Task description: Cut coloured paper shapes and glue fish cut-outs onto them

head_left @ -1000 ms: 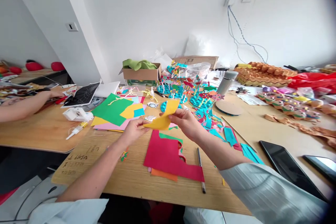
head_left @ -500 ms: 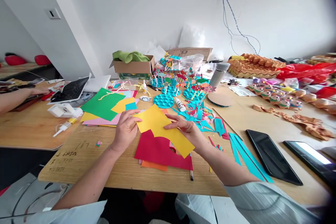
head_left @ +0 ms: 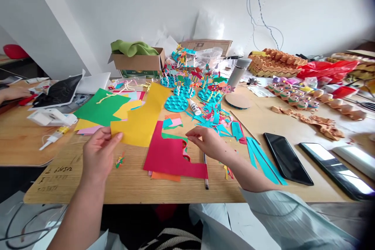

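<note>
A cut yellow sheet is pinched at its lower left corner between the thumb and fingers of my left hand. My right hand hovers over the table with thumb and fingertips drawn together; whatever it may hold is too small to make out. Below the hands lies a red sheet with an orange piece under it. Red scissor handles show at the red sheet's cut edge, and a pen lies at its right side. Small paper scraps sit beside my left hand.
Green paper lies at the left, near a white glue bottle. Turquoise discs, turquoise scraps and a grey bottle stand behind. Two phones lie right. At far left is another person's hand.
My left hand has moved left with the yellow sheet, which is turned. My right hand has let go of it. The camera view has shifted, and small pink and turquoise pieces now show behind the red sheet.
</note>
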Tool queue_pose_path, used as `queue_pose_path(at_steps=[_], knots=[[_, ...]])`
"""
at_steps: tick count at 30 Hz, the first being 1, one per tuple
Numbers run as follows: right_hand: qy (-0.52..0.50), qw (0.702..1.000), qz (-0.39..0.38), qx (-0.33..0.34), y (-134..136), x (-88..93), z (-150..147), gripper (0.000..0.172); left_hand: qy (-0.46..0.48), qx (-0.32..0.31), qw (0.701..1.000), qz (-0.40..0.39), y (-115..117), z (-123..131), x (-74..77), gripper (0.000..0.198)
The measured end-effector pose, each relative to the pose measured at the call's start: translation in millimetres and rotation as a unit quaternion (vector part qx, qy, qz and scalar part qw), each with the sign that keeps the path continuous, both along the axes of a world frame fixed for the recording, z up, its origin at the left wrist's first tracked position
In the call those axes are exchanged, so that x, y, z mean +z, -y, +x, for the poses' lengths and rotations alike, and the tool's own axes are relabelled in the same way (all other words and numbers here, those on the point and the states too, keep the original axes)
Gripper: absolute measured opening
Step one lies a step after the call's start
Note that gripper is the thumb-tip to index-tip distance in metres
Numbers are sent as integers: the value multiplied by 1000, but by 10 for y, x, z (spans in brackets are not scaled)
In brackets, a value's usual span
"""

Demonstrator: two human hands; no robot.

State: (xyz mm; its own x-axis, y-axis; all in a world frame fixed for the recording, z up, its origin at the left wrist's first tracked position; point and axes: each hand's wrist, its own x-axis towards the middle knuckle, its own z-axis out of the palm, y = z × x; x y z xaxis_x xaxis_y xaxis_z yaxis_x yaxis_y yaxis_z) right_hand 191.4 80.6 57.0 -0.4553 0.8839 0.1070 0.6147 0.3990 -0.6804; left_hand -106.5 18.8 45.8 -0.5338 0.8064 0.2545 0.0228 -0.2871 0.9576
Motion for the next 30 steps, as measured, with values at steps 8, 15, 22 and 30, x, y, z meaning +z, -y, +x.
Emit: queue_pose_path(at_steps=[8,15,22,30], knots=[[212,970,87,80,69,-165,-89,14,47,-102,986,-123,233,-40,-96,24],[259,945,144,136,92,-356,-168,25,-42,-210,958,-191,238,239,-253,25],[245,940,171,165,5,-505,-163,21,-98,-311,924,-199,320,351,-424,20],[262,923,211,189,-87,-374,-68,38,-124,-366,895,-224,398,276,-450,24]])
